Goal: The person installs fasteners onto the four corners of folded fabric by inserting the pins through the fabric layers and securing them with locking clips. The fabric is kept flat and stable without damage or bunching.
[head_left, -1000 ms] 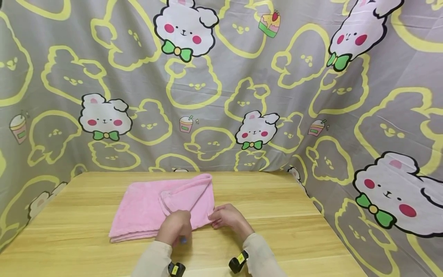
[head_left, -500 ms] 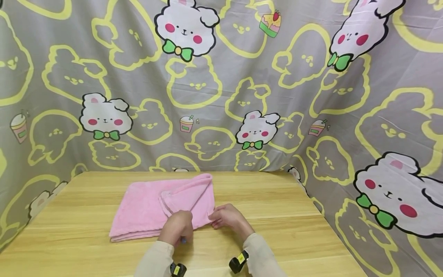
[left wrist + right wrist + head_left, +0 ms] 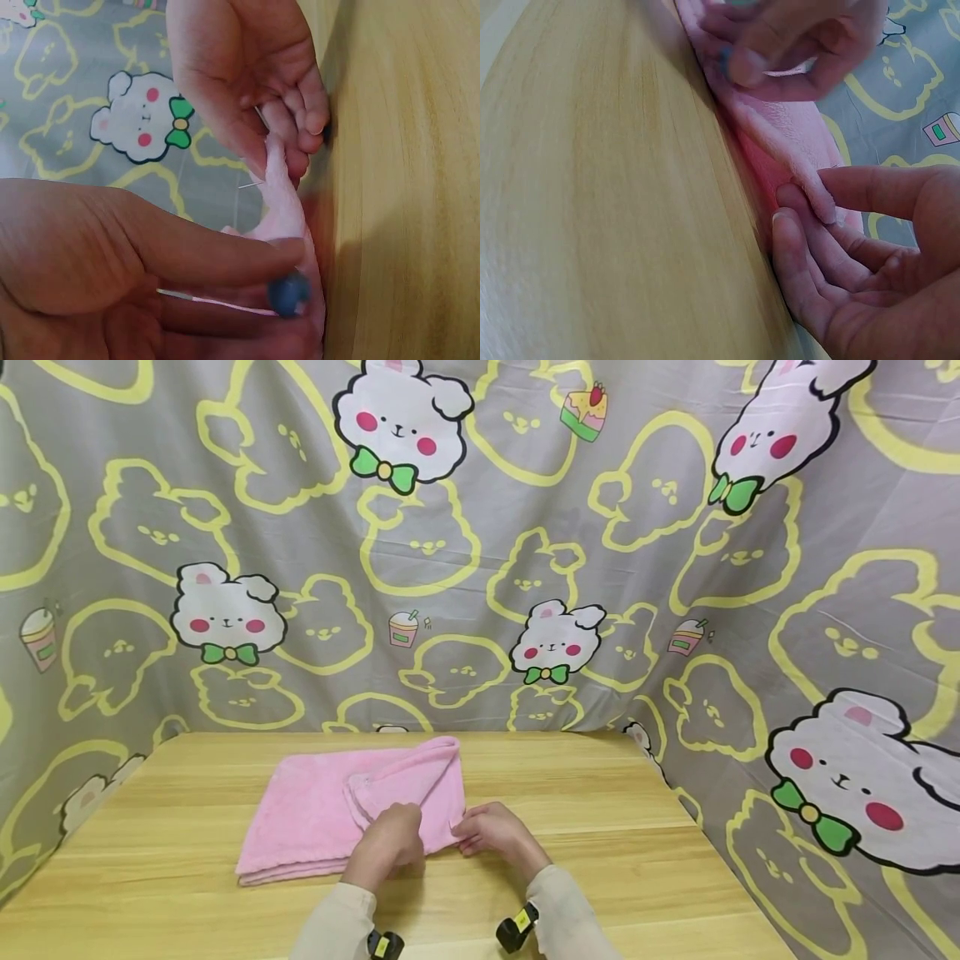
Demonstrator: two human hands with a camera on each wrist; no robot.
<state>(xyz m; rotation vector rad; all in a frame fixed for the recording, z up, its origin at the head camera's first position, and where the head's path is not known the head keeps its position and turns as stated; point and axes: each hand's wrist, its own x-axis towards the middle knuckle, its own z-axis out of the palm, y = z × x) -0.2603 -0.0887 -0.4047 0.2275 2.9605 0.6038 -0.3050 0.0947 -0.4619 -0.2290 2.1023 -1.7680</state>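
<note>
A pink folded plush cloth [image 3: 315, 806] lies on the wooden table, its near right corner turned back. In the left wrist view my right hand [image 3: 247, 67] pinches the cloth's edge between thumb and fingers; a thin metal pin [image 3: 250, 185] sticks out of the fabric there. My left hand [image 3: 393, 843] is beside it at the near edge. Between its thumb and fingers it holds a small blue bead-like ball [image 3: 289, 292], blurred; whether a shaft is attached cannot be seen. The right wrist view shows the cloth's rolled edge [image 3: 769, 139] running between both hands.
The wooden table [image 3: 600, 827] extends around the cloth. A grey curtain [image 3: 450, 602] with rabbit prints hangs behind and at both sides. Each sleeve wears a black wrist camera, the left one [image 3: 386, 945] and the right one [image 3: 516, 928].
My left hand has shifted slightly up and to the right over the cloth's edge; the blue ball below it no longer shows in the head view. My right hand and the cloth stay in place.
</note>
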